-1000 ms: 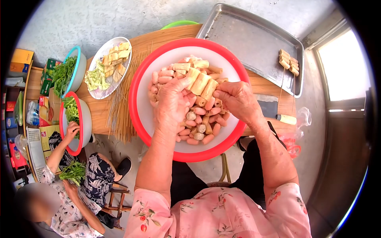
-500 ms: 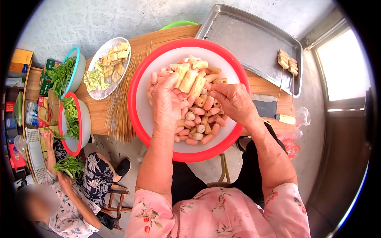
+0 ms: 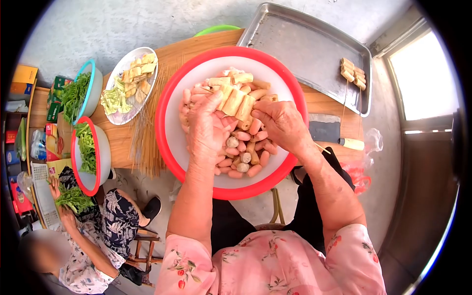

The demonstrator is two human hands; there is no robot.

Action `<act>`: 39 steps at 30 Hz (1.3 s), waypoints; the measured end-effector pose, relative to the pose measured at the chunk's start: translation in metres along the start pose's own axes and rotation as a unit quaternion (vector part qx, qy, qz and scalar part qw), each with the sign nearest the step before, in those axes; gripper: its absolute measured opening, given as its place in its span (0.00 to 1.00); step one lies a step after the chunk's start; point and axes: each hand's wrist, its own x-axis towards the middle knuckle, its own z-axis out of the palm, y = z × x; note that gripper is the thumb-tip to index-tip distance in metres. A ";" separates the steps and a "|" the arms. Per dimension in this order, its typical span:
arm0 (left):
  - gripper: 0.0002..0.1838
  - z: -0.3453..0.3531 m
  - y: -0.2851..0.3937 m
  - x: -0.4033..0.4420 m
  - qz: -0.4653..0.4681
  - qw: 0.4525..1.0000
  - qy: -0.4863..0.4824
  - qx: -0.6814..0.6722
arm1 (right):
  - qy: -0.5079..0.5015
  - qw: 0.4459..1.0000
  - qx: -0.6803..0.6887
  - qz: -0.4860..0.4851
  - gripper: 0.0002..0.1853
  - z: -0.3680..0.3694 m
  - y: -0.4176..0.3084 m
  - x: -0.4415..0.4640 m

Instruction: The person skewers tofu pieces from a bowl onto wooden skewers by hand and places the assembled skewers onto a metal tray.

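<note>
Several pale yellow food rolls (image 3: pixel 234 103) lie side by side in my left hand (image 3: pixel 204 125), its thumb pressed on the end one. A thin stick tip pokes out left of them. My right hand (image 3: pixel 281 123) is closed in a pinch at the right end of the row. A bamboo skewer (image 3: pixel 322 148) shows below its wrist, the rest hidden by the hand. Both hands are above a white basin with a red rim (image 3: pixel 164 147), heaped with small pink sausages (image 3: pixel 254 170), tan rolls and a few greyish balls (image 3: pixel 245 158).
At the right are a metal tray (image 3: pixel 295 46) with two skewers of rolls (image 3: pixel 353 73) and a cleaver (image 3: pixel 324 130). Loose skewers (image 3: pixel 147 142), an oval plate of sliced food (image 3: pixel 116 118) and basins of greens (image 3: pixel 97 152) stand left. A person (image 3: pixel 88 255) sits lower left holding greens.
My right hand has shifted slightly left and down against the row of rolls. The seated person's hands and greens have moved left and up, and the whole view has shifted a little.
</note>
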 end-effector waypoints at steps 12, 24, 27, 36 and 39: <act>0.09 0.029 -0.042 -0.015 0.084 0.846 -0.143 0.506 | 0.189 0.974 0.098 0.078 0.07 -0.045 0.022 0.014; 0.27 0.025 -0.090 -0.001 0.362 0.431 -0.335 0.756 | 0.157 0.977 0.125 0.065 0.06 -0.045 0.019 0.011; 0.26 0.015 -0.099 0.010 0.371 0.455 -0.327 0.741 | 0.159 0.980 0.099 0.062 0.06 -0.043 0.020 0.011; 0.20 0.026 -0.036 -0.011 0.115 0.956 -0.093 0.252 | 0.162 0.977 0.126 0.063 0.07 -0.046 0.019 0.011; 0.19 0.010 -0.014 -0.006 0.058 0.988 -0.050 0.132 | 0.104 0.988 0.088 0.077 0.07 -0.043 0.013 0.008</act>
